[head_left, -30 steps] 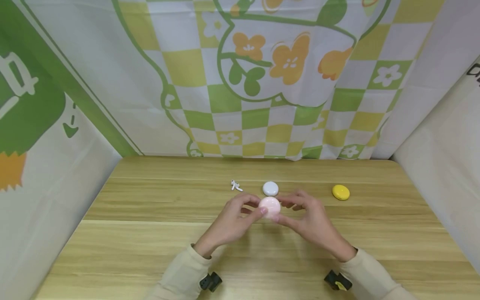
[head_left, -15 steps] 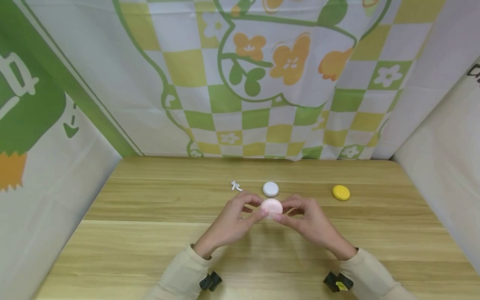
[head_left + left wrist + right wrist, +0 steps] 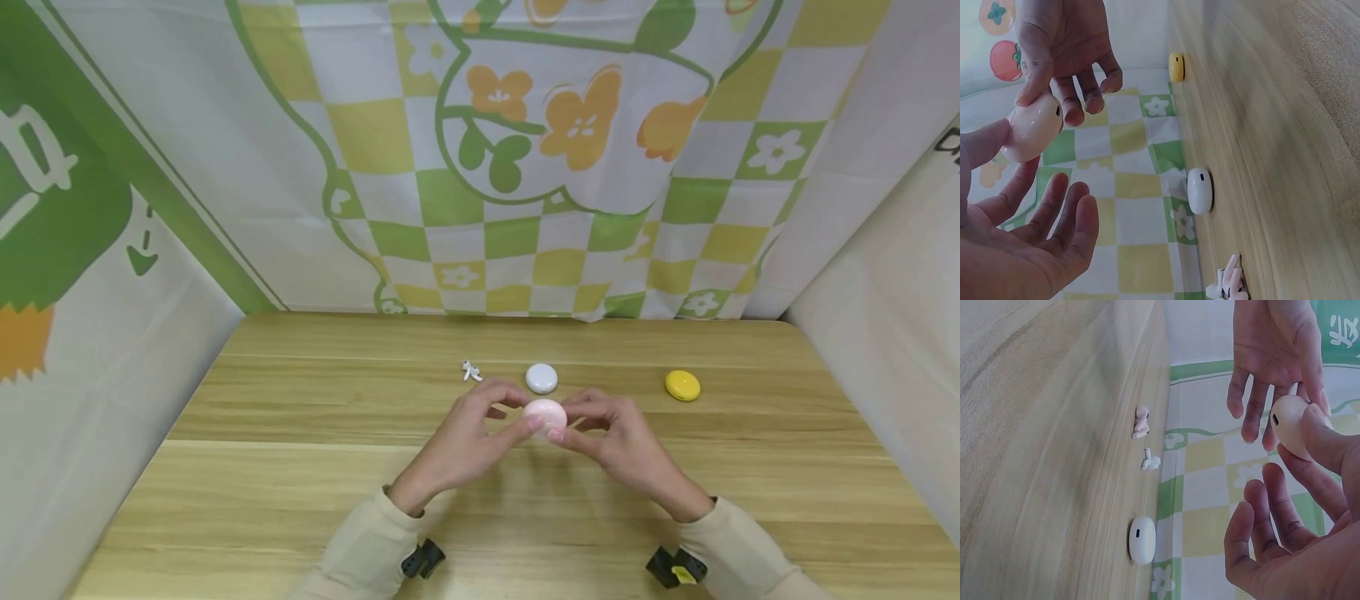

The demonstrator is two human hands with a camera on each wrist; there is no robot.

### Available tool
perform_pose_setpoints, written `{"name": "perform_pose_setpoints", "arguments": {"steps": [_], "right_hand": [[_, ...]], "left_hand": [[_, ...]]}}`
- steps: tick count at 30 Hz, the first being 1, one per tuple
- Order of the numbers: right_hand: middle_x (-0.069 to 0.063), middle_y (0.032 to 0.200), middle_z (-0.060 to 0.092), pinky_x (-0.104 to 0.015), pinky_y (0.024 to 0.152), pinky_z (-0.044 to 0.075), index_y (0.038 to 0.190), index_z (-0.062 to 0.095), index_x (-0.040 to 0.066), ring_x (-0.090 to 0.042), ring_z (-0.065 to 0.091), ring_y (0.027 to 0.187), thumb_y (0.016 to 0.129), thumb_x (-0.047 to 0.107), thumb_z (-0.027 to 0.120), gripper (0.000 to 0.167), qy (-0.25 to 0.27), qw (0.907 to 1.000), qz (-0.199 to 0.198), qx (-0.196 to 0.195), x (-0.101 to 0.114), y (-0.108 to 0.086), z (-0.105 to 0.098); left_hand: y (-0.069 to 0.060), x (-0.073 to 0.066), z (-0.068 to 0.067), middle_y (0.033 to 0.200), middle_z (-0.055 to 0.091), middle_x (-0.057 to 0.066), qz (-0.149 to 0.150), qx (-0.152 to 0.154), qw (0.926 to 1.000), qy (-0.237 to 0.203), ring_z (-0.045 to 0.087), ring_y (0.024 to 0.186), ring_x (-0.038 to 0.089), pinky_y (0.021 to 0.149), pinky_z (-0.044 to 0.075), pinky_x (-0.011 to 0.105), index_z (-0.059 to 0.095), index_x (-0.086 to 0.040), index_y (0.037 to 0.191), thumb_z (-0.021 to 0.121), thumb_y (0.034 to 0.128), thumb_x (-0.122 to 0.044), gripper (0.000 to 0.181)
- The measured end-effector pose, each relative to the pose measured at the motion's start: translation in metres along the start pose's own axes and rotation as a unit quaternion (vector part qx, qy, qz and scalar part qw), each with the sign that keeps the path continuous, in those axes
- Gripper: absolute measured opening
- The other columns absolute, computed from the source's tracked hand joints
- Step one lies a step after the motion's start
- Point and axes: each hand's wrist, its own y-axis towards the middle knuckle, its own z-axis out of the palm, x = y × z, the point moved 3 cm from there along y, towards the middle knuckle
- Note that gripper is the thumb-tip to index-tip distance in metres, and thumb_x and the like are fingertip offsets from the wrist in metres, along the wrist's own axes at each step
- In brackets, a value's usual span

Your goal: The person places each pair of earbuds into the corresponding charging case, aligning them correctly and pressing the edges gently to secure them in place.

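Pink case (image 3: 546, 409): held up off the bench (image 3: 300, 400), between both hands; whether its lid is fully closed, I cannot tell.
Left hand (image 3: 471, 442): pinches the case with thumb and index finger, other fingers loosely bent.
Right hand (image 3: 624, 442): thumb and index finger pinch its other side.
Slip risk: smooth, rounded shell; uneven thumb pressure could shoot it free.
Drop risk: it could knock the white case (image 3: 542, 378) just beyond, or scatter the white earbuds (image 3: 472, 372) nearby.
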Motion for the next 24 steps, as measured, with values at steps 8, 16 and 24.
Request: {"name": "perform_pose_setpoints", "arguments": {"steps": [8,16,24], "right_hand": [[-0.006,0.103,0.068,-0.033,0.083,0.056,0.102,0.079,0.002,-0.017,0.063,0.098,0.084,0.006,0.082,0.018,-0.01,0.9999,-0.006,-0.001,-0.0002,-0.0011,0.0008],[-0.006,0.102,0.068,-0.034,0.083,0.057,0.103,0.079,0.002,-0.017,0.063,0.097,0.084,0.005,0.083,0.02,-0.015,0.9998,-0.01,-0.003,0.0002,-0.0021,0.0012],[-0.007,0.103,0.068,-0.035,0.083,0.056,0.101,0.079,0.001,-0.017,0.062,0.098,0.082,0.003,0.084,0.02,-0.019,0.9998,-0.01,-0.004,-0.001,-0.0028,0.0018]], "left_hand": [[0.0007,-0.0019,0.0003,0.126,0.061,0.008,-0.022,-0.002,0.9997,0.009,0.055,0.121,0.023,0.099,0.048,0.045,0.071,-0.007,0.105,0.065,0.1014,-0.029,0.023],[0.002,-0.0008,-0.0004,0.126,0.061,0.013,-0.026,-0.006,0.9995,0.014,0.055,0.12,0.025,0.098,0.048,0.047,0.072,-0.007,0.102,0.06,0.1037,-0.031,0.027],[0.0027,0.0004,-0.0018,0.126,0.061,0.011,-0.039,-0.004,0.999,0.023,0.055,0.12,0.026,0.096,0.05,0.047,0.074,-0.008,0.098,0.057,0.1049,-0.034,0.031]]}}
